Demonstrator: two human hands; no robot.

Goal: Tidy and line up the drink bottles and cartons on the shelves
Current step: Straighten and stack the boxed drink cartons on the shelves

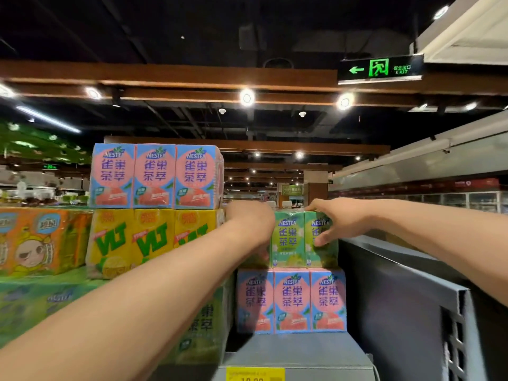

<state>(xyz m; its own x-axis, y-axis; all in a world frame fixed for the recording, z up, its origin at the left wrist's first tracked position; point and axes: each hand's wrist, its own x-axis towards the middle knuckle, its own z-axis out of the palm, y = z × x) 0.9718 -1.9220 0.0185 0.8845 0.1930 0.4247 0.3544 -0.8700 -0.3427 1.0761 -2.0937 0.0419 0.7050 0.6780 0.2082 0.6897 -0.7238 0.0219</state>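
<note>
Two hands [248, 221] [334, 218] gripping one green carton pack [295, 240], two pink packs [291, 301] [155, 176]

The left hand [248, 224] hides the green carton pack's [291, 239] left side.

Supermarket interior, dark open ceiling w/ wooden beams [165, 75] carrying round spotlights [246, 97]. Green lit exit sign [380, 68] hangs upper right. Grey metal shelf end panel [406, 298] at lower right; glass-fronted chiller cabinets [467, 200] along right wall.
</note>
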